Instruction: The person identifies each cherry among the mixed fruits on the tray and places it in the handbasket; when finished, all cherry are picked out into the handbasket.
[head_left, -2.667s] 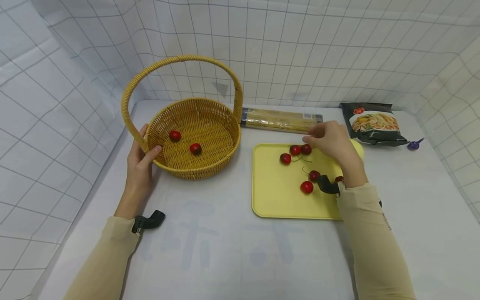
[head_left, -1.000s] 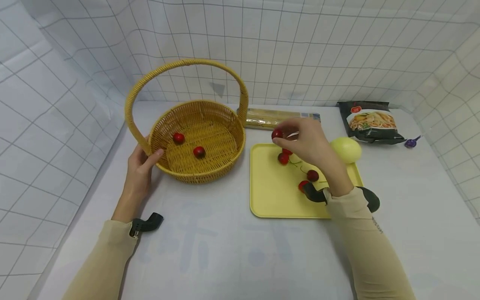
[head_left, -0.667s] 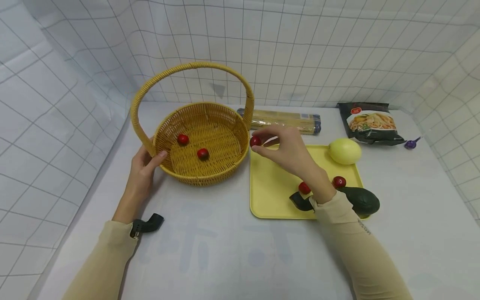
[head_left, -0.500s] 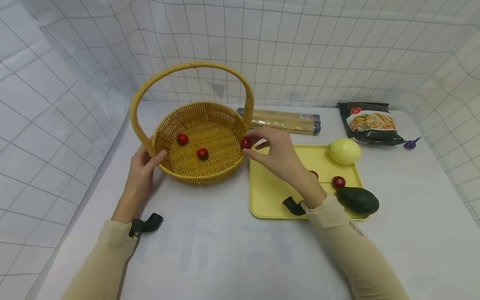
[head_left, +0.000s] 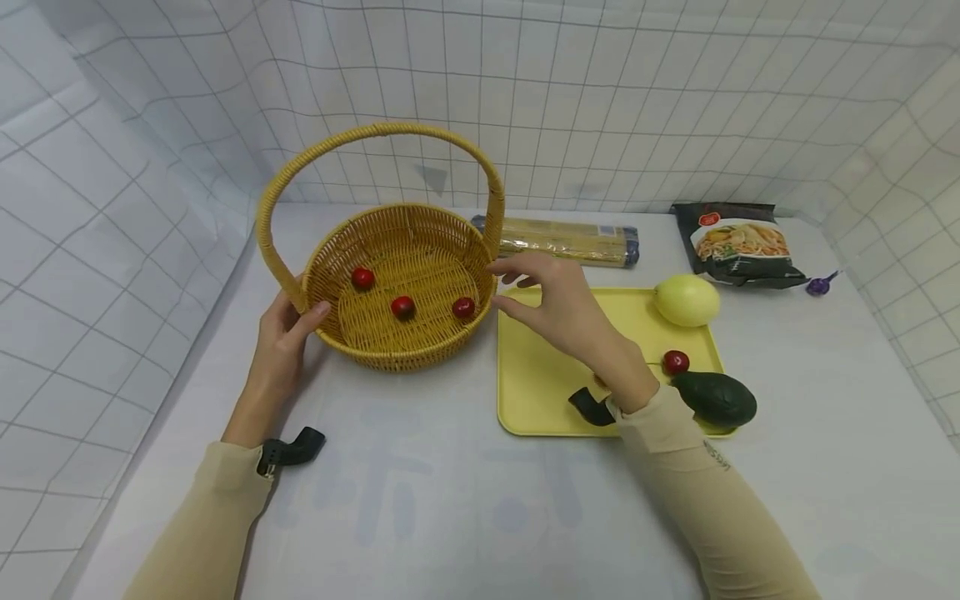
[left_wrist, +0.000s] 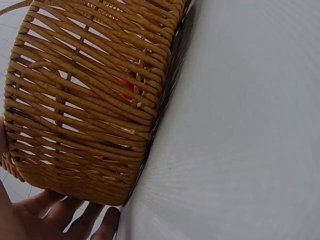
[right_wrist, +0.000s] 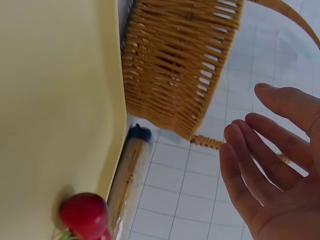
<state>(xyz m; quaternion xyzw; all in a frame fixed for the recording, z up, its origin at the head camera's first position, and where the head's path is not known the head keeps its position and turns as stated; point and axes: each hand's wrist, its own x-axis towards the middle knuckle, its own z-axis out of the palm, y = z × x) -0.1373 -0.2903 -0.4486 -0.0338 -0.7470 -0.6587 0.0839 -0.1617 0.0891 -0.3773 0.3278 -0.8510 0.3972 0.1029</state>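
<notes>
A yellow wicker basket with a tall hoop handle stands on the left of the table. Inside lie three cherries, one of them near the right wall. My left hand grips the basket's left rim, thumb over the edge and fingers outside, as the left wrist view also shows. Just past the right rim is my right hand, its thumb and fingers spread apart with nothing between them. Beneath it lies a yellow tray bearing a cherry; other cherries show in the right wrist view, partly hidden from the head view.
A pale yellow-green melon-like fruit and a dark green avocado-like fruit sit at the tray's right side. Behind are a long packet of noodles, a black noodle bag and a small purple item.
My right hand picked a cherry off the tray, carried it left to the basket and let it go inside. My left hand stayed on the rim while the basket shifted slightly right.
</notes>
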